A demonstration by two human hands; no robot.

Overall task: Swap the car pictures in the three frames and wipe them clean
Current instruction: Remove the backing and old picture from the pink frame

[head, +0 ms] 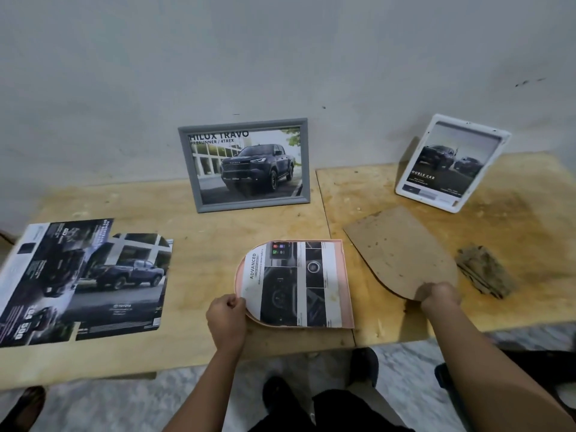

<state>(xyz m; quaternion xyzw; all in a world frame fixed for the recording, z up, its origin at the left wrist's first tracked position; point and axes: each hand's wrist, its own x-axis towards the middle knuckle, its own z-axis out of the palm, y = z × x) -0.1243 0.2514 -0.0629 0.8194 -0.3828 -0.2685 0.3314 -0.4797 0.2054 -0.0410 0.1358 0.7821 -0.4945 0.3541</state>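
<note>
A pink arch-shaped frame (pixel 347 294) lies flat at the table's front edge with a printed page (pixel 293 283) lying in it. My left hand (pixel 227 319) pinches the page's rounded left edge. My right hand (pixel 438 296) grips the near rounded edge of a brown arch-shaped backing board (pixel 402 254) lying to the frame's right. A grey frame (pixel 244 165) with a dark pickup picture leans on the wall at the centre back. A white frame (pixel 452 162) with another car picture leans at the back right.
Loose car brochure sheets (pixel 81 282) lie overlapped on the left of the plywood table (pixel 193 213). A dirty brown rag or block (pixel 484 275) sits right of the backing board. The table's front edge runs just above my knees; marble floor lies below.
</note>
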